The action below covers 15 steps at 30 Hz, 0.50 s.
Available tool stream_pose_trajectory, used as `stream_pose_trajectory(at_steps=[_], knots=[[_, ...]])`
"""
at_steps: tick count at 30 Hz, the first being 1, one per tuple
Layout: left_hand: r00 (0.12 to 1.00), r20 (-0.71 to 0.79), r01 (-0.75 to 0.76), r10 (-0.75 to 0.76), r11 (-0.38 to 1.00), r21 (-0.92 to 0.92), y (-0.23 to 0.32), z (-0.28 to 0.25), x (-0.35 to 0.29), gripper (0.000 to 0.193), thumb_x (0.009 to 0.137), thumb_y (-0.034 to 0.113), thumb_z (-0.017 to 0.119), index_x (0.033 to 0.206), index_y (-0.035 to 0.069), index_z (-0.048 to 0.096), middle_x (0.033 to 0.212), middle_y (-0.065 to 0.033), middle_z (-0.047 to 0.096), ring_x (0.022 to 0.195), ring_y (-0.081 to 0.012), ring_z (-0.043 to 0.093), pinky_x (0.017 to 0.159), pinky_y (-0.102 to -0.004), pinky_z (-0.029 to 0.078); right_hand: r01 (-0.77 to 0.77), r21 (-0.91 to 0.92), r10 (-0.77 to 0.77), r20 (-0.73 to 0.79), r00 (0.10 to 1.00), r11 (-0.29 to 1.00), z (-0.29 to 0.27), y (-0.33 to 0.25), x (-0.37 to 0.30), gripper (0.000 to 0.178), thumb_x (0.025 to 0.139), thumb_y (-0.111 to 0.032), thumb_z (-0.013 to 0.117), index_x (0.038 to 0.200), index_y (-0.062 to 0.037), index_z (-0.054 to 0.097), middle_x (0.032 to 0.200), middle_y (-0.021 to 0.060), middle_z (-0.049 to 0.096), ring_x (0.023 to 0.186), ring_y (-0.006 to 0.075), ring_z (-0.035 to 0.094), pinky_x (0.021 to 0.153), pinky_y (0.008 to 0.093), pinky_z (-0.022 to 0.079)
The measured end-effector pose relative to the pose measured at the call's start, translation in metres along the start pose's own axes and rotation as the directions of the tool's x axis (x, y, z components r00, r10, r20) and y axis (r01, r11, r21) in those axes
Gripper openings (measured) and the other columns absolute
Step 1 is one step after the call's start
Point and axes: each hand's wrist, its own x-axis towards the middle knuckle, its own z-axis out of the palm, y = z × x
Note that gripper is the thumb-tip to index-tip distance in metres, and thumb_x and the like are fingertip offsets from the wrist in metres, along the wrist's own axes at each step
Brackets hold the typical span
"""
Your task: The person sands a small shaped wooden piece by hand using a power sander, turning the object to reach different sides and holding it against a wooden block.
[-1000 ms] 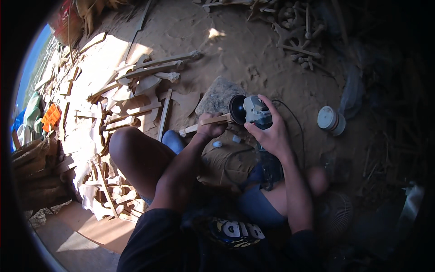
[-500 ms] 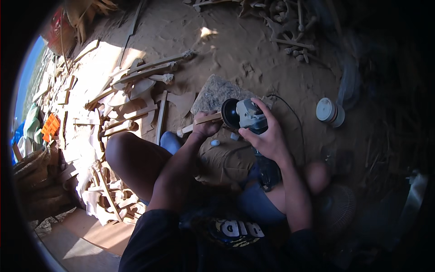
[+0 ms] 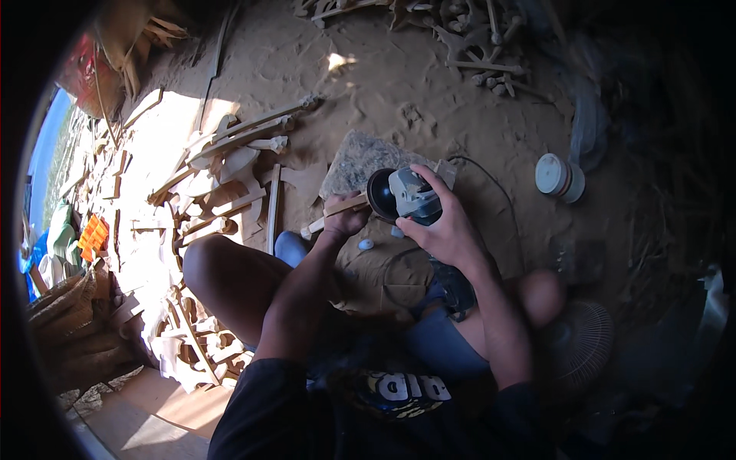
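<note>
My left hand (image 3: 345,221) is closed around a flat tan strip (image 3: 349,205), perhaps bone or wood. One end of the strip meets the round black disc (image 3: 381,194) of an angle grinder (image 3: 416,195). Fingers and thumb of my right hand (image 3: 448,230) wrap the grinder's grey head from the right. Its dark body (image 3: 454,287) slants down against my right thigh. Just beyond my left hand lies a rough grey stone slab (image 3: 356,161). A pale piece (image 3: 313,228) pokes out beside that hand, and a small white oval thing (image 3: 366,244) rests below it on the ground.
Long bones and flat pale pieces (image 3: 238,142) lie scattered to the left, partly in bright sun. Another bone pile (image 3: 491,54) is at the far side. A white tub (image 3: 550,175) stands right. A black cable (image 3: 498,192) curves behind the grinder. A fan (image 3: 586,341) sits lower right.
The whole view has shifted slightly. My hands, the strip and the grinder keep nearly the same positions relative to one another, with the strip still against the disc.
</note>
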Motion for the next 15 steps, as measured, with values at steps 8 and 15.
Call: stream_pose_trajectory(at_steps=[8,15], knots=[[0.993,0.103,0.074,-0.059,0.986,-0.152,0.002,0.004,0.001,0.027,0.088,0.035,0.071,0.099,0.012,0.077,0.094,-0.0172,0.078,0.090,-0.0426,0.075,0.077,-0.0508,0.059,0.023,0.032,-0.014,-0.240,0.971,0.999,-0.032,0.017,-0.023,0.087,0.084,-0.013,0.087,0.161,-0.0031,0.046,0.146,0.0202,0.063,0.133,0.0274,0.065,0.114,0.0398,0.051],[0.984,-0.133,0.100,-0.122,0.982,-0.162,0.025,-0.025,0.032,0.051,0.094,0.034,0.074,0.132,-0.001,0.068,0.103,-0.0215,0.077,0.098,-0.0311,0.074,0.083,-0.0458,0.055,0.103,0.353,0.089,-0.489,0.868,0.930,-0.084,0.009,-0.044,0.097,0.082,-0.016,0.091,0.162,-0.0013,0.040,0.138,0.0169,0.065,0.120,0.0231,0.069,0.106,0.0383,0.055]])
